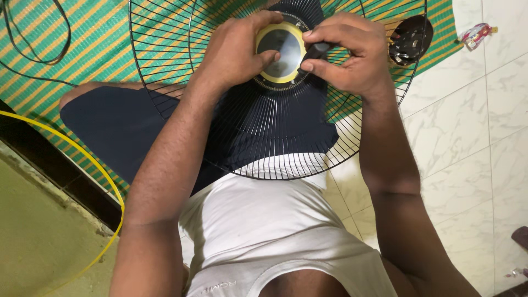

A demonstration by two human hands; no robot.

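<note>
Head view: a black wire fan guard (264, 126) lies across the person's lap, tilted toward the camera, its rim reaching from the green striped mat (110, 44) on the left to the white tiled floor (467, 121) on the right. At the guard's centre sits a round hub badge (280, 52), a grey disc with a yellow ring.

The left hand (236, 52) rests over the badge, fingers curled round its upper left edge and the thumb pressed flat on the disc, steadying it. The right hand (346, 55) pinches a short black tool handle (314, 52) (probably a screwdriver, though the tip is hidden) between thumb and fingers, with its end at the badge's right rim.

Judging from this, the step in hand is working a fastening or the edge of the badge at the guard's hub. The next move calls for a firm hold on the badge by the left hand while the right hand turns or levers the tool without slipping across the thin wires.

Around them: a dark round part (410, 39) lies on the mat's edge beyond the guard, a small wrapper (476, 34) on the tiles, a black cable (33, 38) on the mat and a yellow cable (104, 181) at the left
</note>
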